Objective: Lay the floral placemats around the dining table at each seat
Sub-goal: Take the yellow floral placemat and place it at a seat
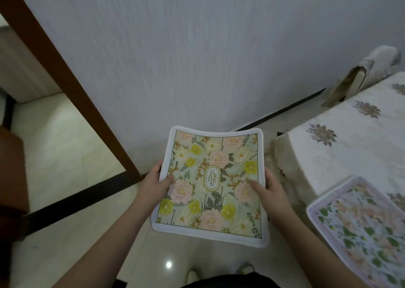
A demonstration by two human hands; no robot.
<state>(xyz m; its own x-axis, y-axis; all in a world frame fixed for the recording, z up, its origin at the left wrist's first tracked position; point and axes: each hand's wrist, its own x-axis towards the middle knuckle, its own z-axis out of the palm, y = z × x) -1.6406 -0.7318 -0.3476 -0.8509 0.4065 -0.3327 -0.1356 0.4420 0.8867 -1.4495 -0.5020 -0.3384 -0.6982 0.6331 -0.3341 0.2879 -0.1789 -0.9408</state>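
I hold a floral placemat (pixel 211 182) flat in the air in front of me, above the floor and left of the dining table. It has pink and yellow flowers, a white border and an oval "GARDEN" label in the middle. My left hand (pixel 156 182) grips its left edge with the thumb on top. My right hand (pixel 268 186) grips its right edge the same way. A second floral placemat (pixel 361 228), with green leaves and a lilac border, lies on the dining table (pixel 341 147) at the lower right.
The table wears a cream cloth with embroidered flowers. A covered chair back (pixel 370 73) stands at its far end by the grey wall. A brown door frame (pixel 65 75) runs diagonally at left. Glossy light floor tiles with a dark stripe lie below.
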